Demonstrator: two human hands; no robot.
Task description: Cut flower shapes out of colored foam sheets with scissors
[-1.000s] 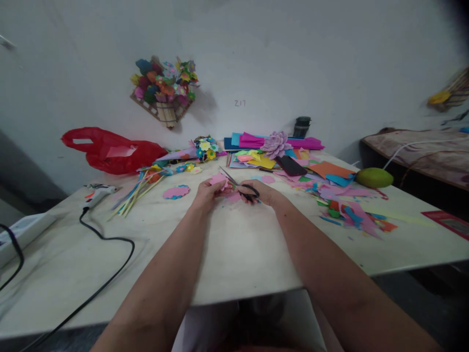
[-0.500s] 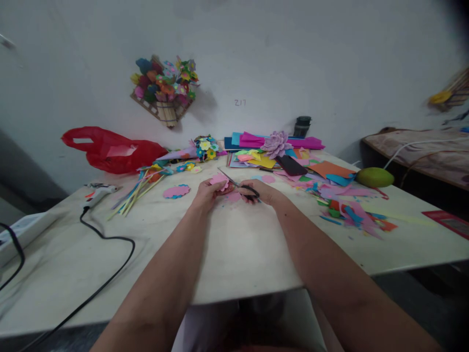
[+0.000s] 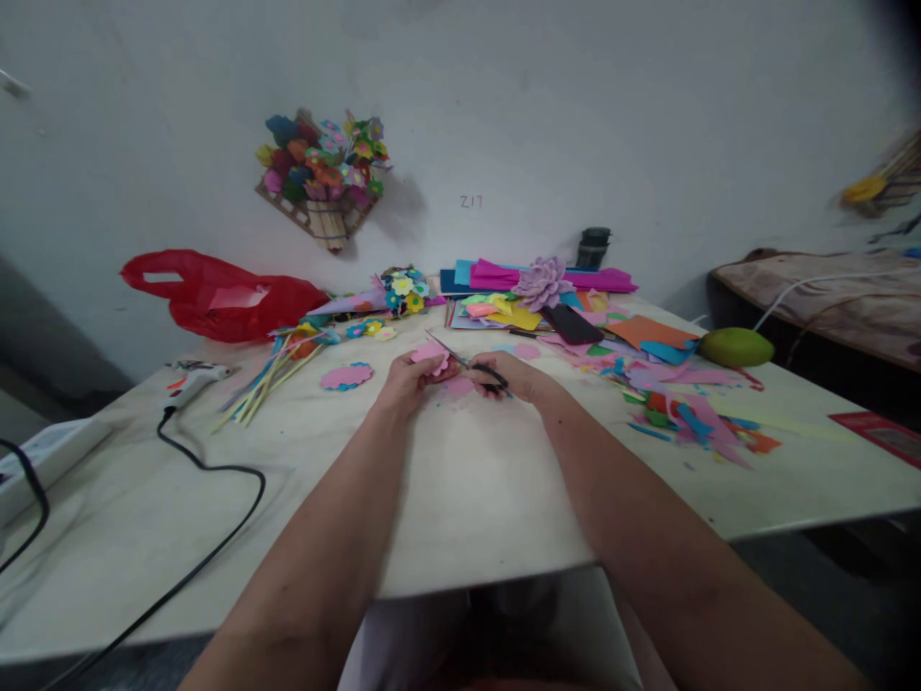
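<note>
My left hand (image 3: 409, 377) pinches a pink scalloped paper piece (image 3: 430, 358) above the middle of the table. My right hand (image 3: 512, 376) is closed round the black handles of a pair of scissors (image 3: 490, 377). The blades point up and left, touching or very near the right edge of the pink piece. Under the hands lie small pink scraps (image 3: 459, 387). A pink disc with a blue scalloped edge (image 3: 346, 376) rests on the table left of my left hand.
A glue gun (image 3: 194, 384) with a black cable, a power strip (image 3: 54, 456) and a red bag (image 3: 216, 307) are at the left. Paper stems (image 3: 277, 379) lie nearer. Colored scraps (image 3: 691, 413), a phone (image 3: 572, 324) and a green fruit (image 3: 736, 347) are at the right.
</note>
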